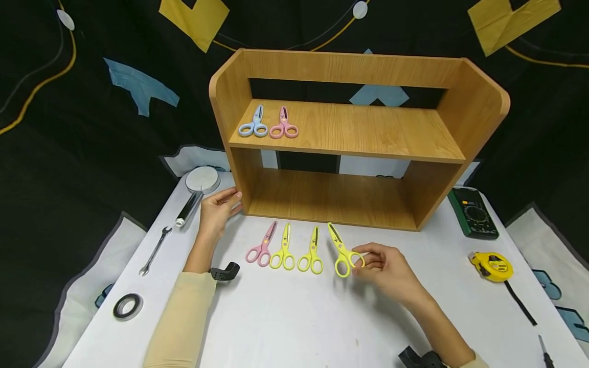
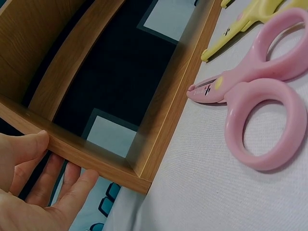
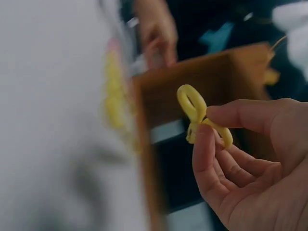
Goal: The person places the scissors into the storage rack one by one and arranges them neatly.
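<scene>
Right hand [image 1: 384, 268] pinching handle loop of yellow scissors [image 1: 341, 250], lifted off white tabletop [image 1: 294, 317], front of wooden shelf [image 1: 359, 138]. Left hand [image 1: 220, 207], fingers relaxed, steadying shelf's lower left corner. Pick-up step, likely; next calls for carrying up beside blue scissors [image 1: 253, 124] and pink scissors [image 1: 283, 125] on upper board.

A workbench: wrench [image 1: 154, 251], multimeter [image 1: 473, 211] and tape measure [image 1: 491, 266] on white cloth.

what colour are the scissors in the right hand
Yellow. The right hand pinches the yellow scissors by a handle ring, clearest in the head view.
</scene>
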### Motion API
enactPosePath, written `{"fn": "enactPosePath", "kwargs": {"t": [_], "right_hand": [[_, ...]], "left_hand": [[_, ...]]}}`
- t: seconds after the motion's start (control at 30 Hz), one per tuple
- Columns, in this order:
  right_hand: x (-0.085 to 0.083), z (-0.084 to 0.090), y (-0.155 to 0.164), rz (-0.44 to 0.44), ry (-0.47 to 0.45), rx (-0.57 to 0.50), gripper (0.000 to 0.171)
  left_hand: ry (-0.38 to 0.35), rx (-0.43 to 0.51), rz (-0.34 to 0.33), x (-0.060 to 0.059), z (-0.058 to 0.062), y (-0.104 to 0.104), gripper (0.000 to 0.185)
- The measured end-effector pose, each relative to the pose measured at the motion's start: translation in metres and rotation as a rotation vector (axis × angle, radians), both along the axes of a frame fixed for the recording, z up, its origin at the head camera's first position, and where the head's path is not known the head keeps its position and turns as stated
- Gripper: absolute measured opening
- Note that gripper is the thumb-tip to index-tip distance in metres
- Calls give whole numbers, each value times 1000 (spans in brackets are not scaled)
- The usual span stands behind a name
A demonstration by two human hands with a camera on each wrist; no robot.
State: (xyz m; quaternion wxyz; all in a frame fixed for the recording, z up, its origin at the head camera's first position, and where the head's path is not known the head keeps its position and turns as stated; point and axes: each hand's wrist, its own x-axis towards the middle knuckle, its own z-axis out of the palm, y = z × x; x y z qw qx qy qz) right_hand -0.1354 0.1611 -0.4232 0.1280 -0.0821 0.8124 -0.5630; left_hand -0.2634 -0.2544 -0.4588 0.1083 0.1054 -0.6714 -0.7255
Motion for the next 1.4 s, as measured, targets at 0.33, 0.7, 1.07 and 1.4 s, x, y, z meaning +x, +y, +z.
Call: {"fn": "enactPosePath", "kwargs": {"t": [0.33, 0.7, 1.07, 1.4], "right_hand": [[-11, 110, -2, -12, 335, -66, 40], [-105, 185, -61, -130, 388, 141, 47], [-164, 189, -90, -192, 257, 212, 44], [-173, 176, -96, -129, 296, 358, 39]], "left_hand": [[-5, 18, 20, 4, 5, -5, 42], [-5, 27, 31, 5, 3, -9, 43], [-3, 21, 15, 1, 1, -1, 42], [-6, 17, 18, 1, 1, 2, 40]]}}
